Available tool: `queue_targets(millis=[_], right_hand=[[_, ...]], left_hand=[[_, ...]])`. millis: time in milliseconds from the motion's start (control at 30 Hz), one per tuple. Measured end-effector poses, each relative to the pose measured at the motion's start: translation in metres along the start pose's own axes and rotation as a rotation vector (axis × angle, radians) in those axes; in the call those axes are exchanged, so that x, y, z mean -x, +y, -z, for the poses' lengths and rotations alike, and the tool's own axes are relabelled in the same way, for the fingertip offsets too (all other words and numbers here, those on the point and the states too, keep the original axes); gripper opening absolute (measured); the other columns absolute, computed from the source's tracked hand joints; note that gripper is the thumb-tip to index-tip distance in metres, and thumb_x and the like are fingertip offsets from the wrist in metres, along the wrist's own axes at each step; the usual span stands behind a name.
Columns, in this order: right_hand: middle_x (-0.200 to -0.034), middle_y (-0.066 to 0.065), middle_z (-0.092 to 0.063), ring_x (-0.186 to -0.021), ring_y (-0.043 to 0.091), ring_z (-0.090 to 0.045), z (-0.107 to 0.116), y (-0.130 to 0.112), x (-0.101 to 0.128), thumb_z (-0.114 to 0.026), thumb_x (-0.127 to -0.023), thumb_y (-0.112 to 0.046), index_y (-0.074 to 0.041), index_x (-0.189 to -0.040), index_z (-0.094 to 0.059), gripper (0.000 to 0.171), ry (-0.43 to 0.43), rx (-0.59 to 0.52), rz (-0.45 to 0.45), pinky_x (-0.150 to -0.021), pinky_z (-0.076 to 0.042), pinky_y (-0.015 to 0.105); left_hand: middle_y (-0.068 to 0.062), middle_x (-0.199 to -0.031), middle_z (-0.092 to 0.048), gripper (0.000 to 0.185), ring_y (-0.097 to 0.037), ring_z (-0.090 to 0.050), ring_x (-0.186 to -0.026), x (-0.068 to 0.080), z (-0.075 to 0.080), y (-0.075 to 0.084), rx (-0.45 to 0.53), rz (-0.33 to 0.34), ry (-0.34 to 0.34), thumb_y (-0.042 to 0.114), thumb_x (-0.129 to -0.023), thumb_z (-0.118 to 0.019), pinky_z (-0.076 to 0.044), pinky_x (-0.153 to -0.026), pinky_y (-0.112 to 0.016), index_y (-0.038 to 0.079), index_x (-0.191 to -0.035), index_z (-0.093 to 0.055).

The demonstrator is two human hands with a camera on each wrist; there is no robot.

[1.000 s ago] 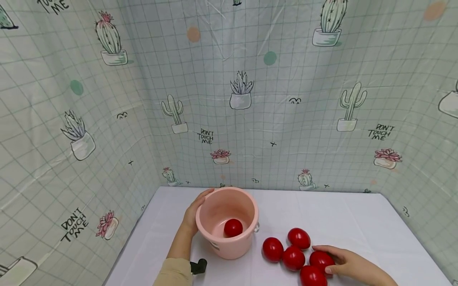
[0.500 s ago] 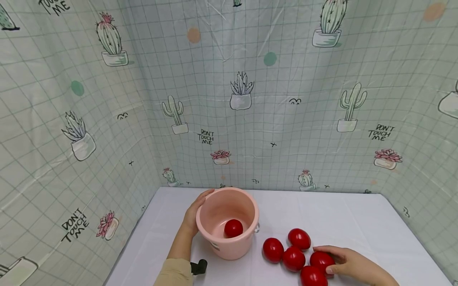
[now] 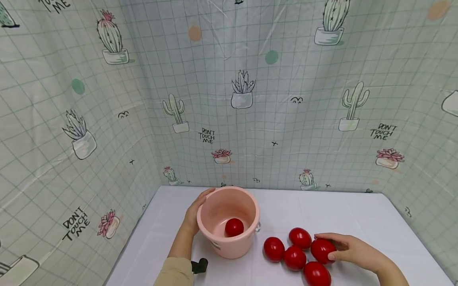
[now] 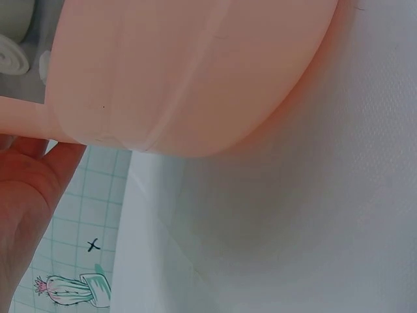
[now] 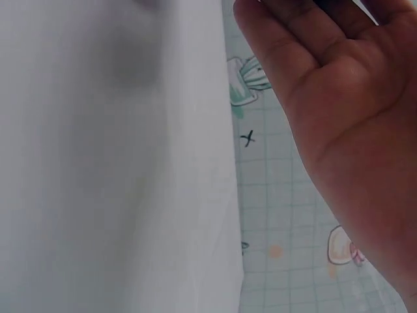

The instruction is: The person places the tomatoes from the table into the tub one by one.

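Observation:
On the left, a pink bucket (image 3: 229, 248) stands on the white table with its mouth tilted toward me in the head view. Inside it, on the bottom, lies one red egg (image 3: 234, 227). My left hand (image 3: 195, 212) holds the bucket by its left side, with fingers at the rim; the left wrist view shows those fingers (image 4: 65, 160) meeting the rim's underside. To the right, my right hand (image 3: 352, 250) pinches a glossy red egg (image 3: 321, 251) between thumb and fingers. Several more red eggs (image 3: 294, 258) lie grouped beside it. The pinched egg is out of the right wrist view.
The white tabletop (image 3: 286, 206) ends at a hanging cloth (image 3: 272, 99) printed with cacti, which rises behind and on both sides. A small black piece (image 3: 199, 266) shows at the left wrist. A metal handle fitting (image 3: 257, 227) juts from the bucket's right side.
My right hand has moved slightly away from me with the pinched egg. The nearest egg has shifted a little to the right. The left hand and the bucket stay in place.

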State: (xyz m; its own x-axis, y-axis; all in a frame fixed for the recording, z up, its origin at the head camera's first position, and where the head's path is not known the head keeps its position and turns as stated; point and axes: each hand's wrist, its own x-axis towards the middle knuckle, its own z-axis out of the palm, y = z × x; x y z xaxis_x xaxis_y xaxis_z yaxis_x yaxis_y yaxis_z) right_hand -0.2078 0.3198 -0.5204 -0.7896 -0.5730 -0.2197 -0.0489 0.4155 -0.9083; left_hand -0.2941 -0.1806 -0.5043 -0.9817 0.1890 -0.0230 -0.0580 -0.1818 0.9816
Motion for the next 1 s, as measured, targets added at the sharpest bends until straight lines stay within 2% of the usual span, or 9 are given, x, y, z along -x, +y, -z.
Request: queue_targets(millis=[133, 200, 267, 433, 533, 667, 1000], right_hand=[[-0.136, -0.004, -0.059, -0.109, -0.005, -0.058, 0.006, -0.006, -0.002, -0.057, -0.098, -0.021, -0.009, -0.148, -0.044, 0.053, -0.008, 0.018, 0.026, -0.085, -0.055, 0.022], [-0.133, -0.009, -0.059, -0.110, -0.004, -0.058, 0.008, -0.008, -0.003, -0.057, -0.099, -0.021, -0.009, -0.148, -0.044, 0.053, -0.010, 0.026, 0.033, -0.086, -0.055, 0.022], [-0.134, -0.005, -0.060, -0.109, -0.003, -0.059, 0.010, -0.011, -0.005, -0.057, -0.098, -0.021, -0.009, -0.148, -0.044, 0.053, -0.004, 0.032, 0.030, -0.086, -0.055, 0.023], [-0.139, 0.021, -0.055, -0.107, -0.002, -0.060, 0.013, -0.022, -0.011, -0.059, -0.097, -0.022, -0.009, -0.148, -0.045, 0.054, 0.025, 0.042, 0.027, -0.084, -0.056, 0.024], [-0.139, 0.027, -0.053, -0.107, -0.001, -0.061, 0.016, -0.029, -0.015, -0.060, -0.097, -0.021, -0.009, -0.148, -0.045, 0.054, 0.028, 0.049, 0.046, -0.083, -0.057, 0.025], [-0.139, 0.027, -0.053, -0.108, 0.000, -0.062, 0.021, -0.039, -0.019, -0.059, -0.098, -0.020, -0.008, -0.148, -0.044, 0.053, 0.019, 0.065, 0.082, -0.084, -0.056, 0.025], [-0.138, 0.016, -0.059, -0.111, 0.003, -0.063, 0.034, -0.063, -0.036, -0.061, -0.097, -0.021, -0.015, -0.146, -0.049, 0.051, 0.022, 0.165, 0.129, -0.086, -0.055, 0.024]], left_hand=[[-0.004, -0.151, -0.047, 0.055, -0.018, -0.047, -0.134, -0.001, 0.001, 0.000, 0.002, 0.000, -0.007, 0.036, -0.102, -0.032, -0.044, -0.107, -0.031, 0.014, -0.152, -0.037], [-0.004, -0.151, -0.047, 0.055, -0.019, -0.046, -0.135, -0.001, 0.001, -0.001, 0.004, -0.001, -0.007, 0.037, -0.102, -0.033, -0.043, -0.107, -0.032, 0.015, -0.152, -0.037], [-0.003, -0.151, -0.048, 0.054, -0.020, -0.046, -0.135, -0.001, 0.001, -0.001, 0.002, 0.001, -0.005, 0.037, -0.101, -0.034, -0.043, -0.109, -0.034, 0.017, -0.151, -0.039], [-0.003, -0.150, -0.048, 0.049, -0.023, -0.045, -0.137, -0.001, 0.002, -0.002, 0.000, -0.003, 0.003, 0.038, -0.101, -0.034, -0.041, -0.111, -0.038, 0.023, -0.146, -0.046], [-0.004, -0.150, -0.048, 0.049, -0.023, -0.045, -0.137, -0.001, 0.002, -0.002, -0.006, -0.013, 0.001, 0.039, -0.102, -0.034, -0.041, -0.111, -0.037, 0.023, -0.146, -0.047], [-0.004, -0.150, -0.048, 0.049, -0.022, -0.045, -0.136, -0.001, 0.001, -0.002, -0.009, -0.017, 0.004, 0.039, -0.102, -0.034, -0.042, -0.110, -0.035, 0.023, -0.146, -0.047], [-0.002, -0.149, -0.049, 0.049, -0.015, -0.049, -0.132, -0.001, 0.000, -0.001, 0.012, -0.023, 0.009, 0.035, -0.102, -0.032, -0.043, -0.107, -0.031, 0.020, -0.147, -0.046]])
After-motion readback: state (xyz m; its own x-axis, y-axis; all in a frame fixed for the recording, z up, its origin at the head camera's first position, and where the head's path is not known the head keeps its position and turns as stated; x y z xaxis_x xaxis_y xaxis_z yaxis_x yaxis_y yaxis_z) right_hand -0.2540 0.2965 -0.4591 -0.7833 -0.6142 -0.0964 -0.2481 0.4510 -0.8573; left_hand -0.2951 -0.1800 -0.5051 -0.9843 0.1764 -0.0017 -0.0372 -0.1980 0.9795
